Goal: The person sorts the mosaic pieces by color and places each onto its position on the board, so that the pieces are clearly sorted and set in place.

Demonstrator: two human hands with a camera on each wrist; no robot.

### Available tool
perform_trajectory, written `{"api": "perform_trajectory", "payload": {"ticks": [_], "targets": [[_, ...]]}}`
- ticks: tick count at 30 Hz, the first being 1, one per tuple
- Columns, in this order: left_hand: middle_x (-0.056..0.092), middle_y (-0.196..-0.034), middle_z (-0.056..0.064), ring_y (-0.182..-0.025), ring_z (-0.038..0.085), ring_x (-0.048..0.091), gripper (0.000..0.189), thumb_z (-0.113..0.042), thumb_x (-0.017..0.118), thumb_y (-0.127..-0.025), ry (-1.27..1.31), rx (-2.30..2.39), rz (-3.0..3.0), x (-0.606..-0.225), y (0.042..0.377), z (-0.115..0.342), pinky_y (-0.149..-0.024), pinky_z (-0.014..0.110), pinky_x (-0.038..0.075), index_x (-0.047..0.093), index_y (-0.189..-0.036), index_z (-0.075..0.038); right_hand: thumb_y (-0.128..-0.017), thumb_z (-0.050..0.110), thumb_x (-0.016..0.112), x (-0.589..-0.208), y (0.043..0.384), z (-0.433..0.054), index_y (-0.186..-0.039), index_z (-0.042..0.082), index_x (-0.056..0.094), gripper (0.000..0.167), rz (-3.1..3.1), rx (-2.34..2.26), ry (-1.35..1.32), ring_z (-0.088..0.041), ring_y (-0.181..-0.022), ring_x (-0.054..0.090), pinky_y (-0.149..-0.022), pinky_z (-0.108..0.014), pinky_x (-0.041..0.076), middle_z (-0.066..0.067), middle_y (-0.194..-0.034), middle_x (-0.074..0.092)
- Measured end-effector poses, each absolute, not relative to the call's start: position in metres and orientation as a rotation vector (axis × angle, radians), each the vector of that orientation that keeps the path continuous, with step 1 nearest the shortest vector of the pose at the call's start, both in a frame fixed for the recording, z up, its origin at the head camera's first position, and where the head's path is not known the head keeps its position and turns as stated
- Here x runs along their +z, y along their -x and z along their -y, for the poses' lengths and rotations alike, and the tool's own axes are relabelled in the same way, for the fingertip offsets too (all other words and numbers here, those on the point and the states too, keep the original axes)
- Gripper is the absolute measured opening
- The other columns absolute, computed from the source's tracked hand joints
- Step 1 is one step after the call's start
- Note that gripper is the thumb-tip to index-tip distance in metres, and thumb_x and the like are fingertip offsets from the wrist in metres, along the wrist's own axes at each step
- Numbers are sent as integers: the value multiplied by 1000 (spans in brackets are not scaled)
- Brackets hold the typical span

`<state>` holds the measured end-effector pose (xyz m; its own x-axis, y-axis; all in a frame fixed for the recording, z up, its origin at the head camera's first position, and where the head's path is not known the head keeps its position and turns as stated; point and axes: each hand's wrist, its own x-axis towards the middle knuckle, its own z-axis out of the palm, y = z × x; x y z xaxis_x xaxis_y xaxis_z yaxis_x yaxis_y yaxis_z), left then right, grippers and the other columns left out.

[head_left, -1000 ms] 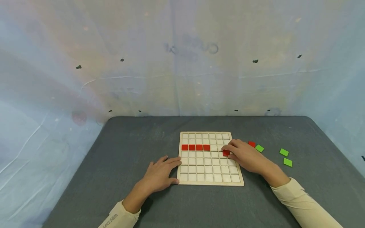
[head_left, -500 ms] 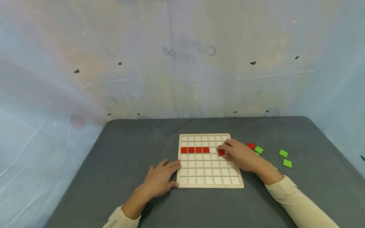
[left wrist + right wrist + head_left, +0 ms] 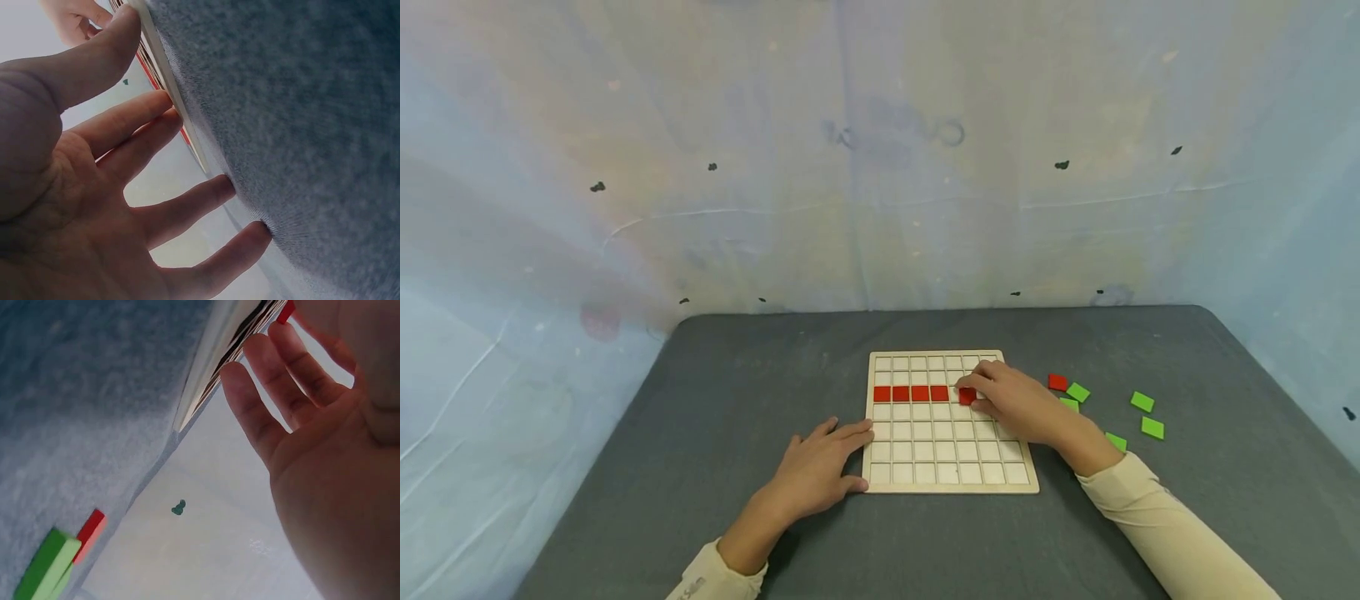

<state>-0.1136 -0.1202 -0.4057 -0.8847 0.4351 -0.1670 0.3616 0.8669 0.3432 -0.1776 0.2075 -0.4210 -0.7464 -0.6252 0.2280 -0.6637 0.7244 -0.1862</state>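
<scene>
The right hand pinches a red tile between thumb and fingers, over the board. The tile is just right of a row of four red squares, with a small gap between. The fingers hide part of it, and I can't tell if it touches the wood. The right wrist view shows only a red bit at the top.

The left hand has its fingers spread out, touching the board's left edge and holding nothing. The right hand covers some boxes on the board's right side.

On the tabletop, to the right, lie a loose red square and five green squares — one partly tucked behind the right arm. Both sleeves are cut off at the near edge.
</scene>
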Motion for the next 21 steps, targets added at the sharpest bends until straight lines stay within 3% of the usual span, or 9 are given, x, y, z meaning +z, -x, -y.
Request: {"api": "perform_trajectory", "payload": {"ticks": [21], "targets": [[47, -154, -6, -145, 40, 38, 66, -34, 81, -82, -610, 457, -2806, -405, 113, 121, -100, 78, 32, 57, -142, -22, -94, 20, 70, -423, 188, -198, -124, 16, 66, 30, 2809, 377, -1018, -16, -100, 58, -86, -36, 52, -2, -114, 62]]}}
